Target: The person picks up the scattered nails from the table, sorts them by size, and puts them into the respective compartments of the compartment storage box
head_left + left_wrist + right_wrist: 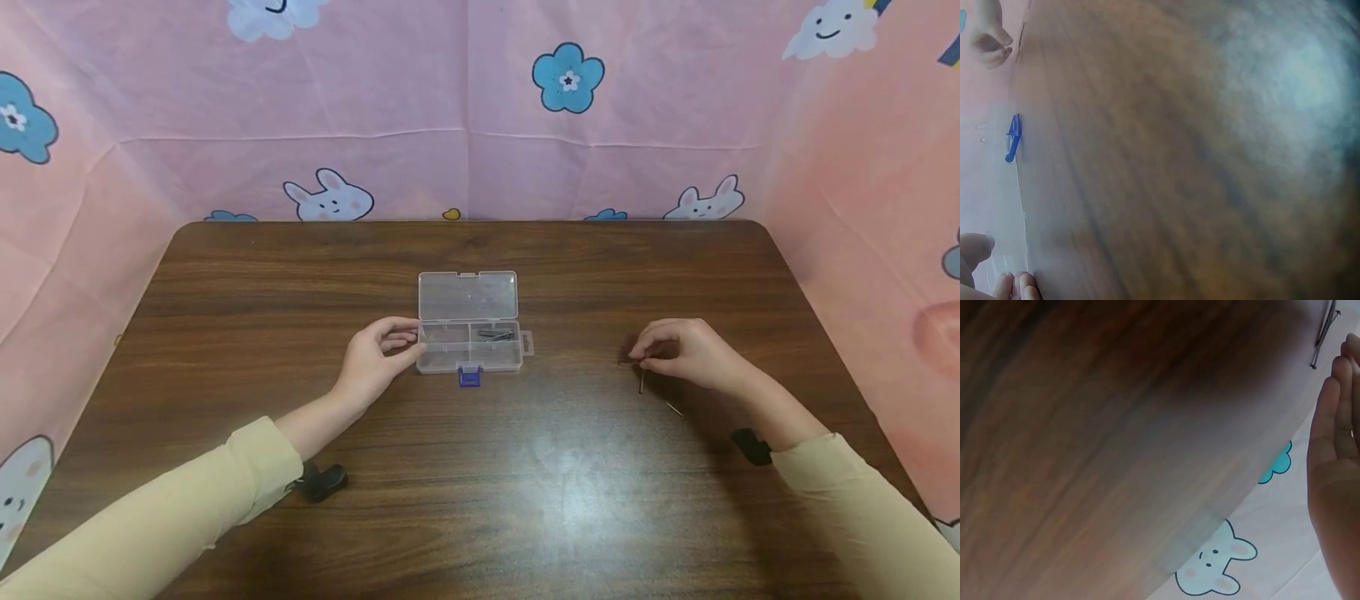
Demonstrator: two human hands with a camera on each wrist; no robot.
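Observation:
A clear plastic organizer box stands on the table, its lid swung back and its blue latch toward the person. My left hand holds the left end of the box between thumb and fingers. Several grey nails lie in the back right compartment. Off to the right, my right hand is lowered to the table, thumb and forefinger a little apart. Right at those fingertips lie thin brownish nails; heads show on the nails in the right wrist view. Another nail lies closer to the person.
The dark wooden table ends at a pink printed cloth behind and at both sides. A clear hang tab juts from the right end of the box. Black wrist mounts sit under the sleeves.

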